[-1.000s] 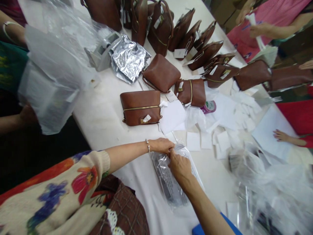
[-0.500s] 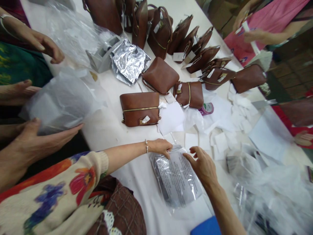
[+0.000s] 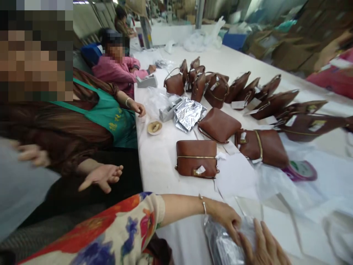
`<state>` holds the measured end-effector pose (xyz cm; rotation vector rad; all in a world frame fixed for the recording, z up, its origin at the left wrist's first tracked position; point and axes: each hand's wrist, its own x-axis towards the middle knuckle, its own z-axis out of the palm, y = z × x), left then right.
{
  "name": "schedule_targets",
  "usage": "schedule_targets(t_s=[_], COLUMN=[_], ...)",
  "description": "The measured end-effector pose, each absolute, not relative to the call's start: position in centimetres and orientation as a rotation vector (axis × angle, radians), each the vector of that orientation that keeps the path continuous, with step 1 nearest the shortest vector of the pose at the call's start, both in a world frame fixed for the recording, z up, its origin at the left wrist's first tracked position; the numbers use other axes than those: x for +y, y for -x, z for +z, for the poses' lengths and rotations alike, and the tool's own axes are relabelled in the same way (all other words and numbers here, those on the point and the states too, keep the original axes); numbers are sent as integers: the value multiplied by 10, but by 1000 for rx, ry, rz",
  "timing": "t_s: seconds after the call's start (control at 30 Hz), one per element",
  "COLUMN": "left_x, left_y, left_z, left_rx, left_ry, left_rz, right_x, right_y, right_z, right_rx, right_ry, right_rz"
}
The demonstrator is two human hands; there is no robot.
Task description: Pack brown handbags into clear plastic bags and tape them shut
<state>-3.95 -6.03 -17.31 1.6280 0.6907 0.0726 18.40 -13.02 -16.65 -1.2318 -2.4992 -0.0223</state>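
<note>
At the lower edge of the head view, a clear plastic bag (image 3: 224, 246) with grey, shiny contents lies on the white table; its lower part is out of view. My left hand (image 3: 224, 219), with a bracelet at the wrist, is closed on the bag's top edge, fingers curled. Over the bag's right side rests my right hand (image 3: 266, 244), fingers stretched out and blurred, thumb close to the left fingertips. Beyond them lie a brown zipped pouch (image 3: 197, 151), a sheet of white paper (image 3: 235, 178) and another brown bag (image 3: 220, 125).
Several brown handbags (image 3: 216, 90) stand farther back. A crumpled silver foil packet (image 3: 189, 114), a grey tape dispenser (image 3: 168, 112) and a small dish (image 3: 154, 127) lie left of them. A purple roll (image 3: 302, 171) sits at right. A co-worker's open hand (image 3: 102, 178) reaches beside the table.
The view has swung up and left, showing more of the room. My right hand has come down onto the bag beside my left. A co-worker's wrapped white bundle has moved to the left.
</note>
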Motion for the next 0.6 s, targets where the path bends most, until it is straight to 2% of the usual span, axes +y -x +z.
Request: schedule_targets(t_s=[0.07,0.13,0.23,0.3,0.47,0.6], left_x=[-64,-67,-63,-58,-48,-44], left_y=[43,49,53,52,53,34], left_z=[-162,-156,-158,-160,-154,-150], left_rx=[735,835,845,917,1057,939], left_ry=[-1566,-1530,-1553,-1578,-1623,-1640], left_rz=[94,109,149,209,354,302], right_x=[-131,-134,-126,-122,-176,-242], right_y=[-182,-169,-156,-167,-245,-261], right_z=[-150,-132,-116,-107,-92,-106], right_rx=[-2550,-2421,-2018,-1658,-944,-461], right_ry=[1286,1693,2065,2031,2222,2238], right_rz=[32,119,632,903,874,1162])
